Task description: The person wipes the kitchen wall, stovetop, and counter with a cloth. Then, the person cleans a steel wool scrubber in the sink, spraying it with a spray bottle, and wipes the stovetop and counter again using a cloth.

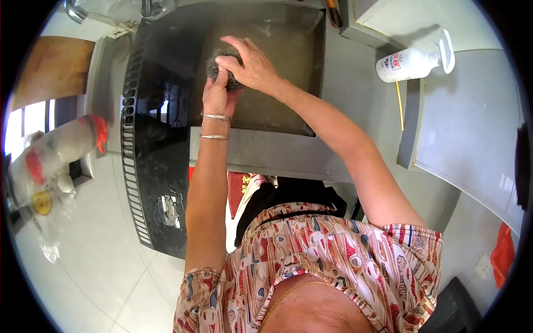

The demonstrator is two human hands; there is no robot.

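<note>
A dark grey scouring pad (234, 82) of wiry mesh is held between my two hands. My left hand (217, 94), with two bangles at the wrist, grips it from below and the left. My right hand (252, 65) lies over its upper right side, thumb and fingers bent against it, with the index finger stretched out to the left. Both hands are above a brownish, grimy recessed surface (277, 105). A black glossy panel with a slotted edge (158, 133) stands just left of them.
A white spray bottle (408, 64) lies at the upper right near a thin yellow stick (400, 105). The grey counter edge (266, 152) runs before my body. Plastic bags (61, 150) hang at left. A red bag (503, 255) is at lower right.
</note>
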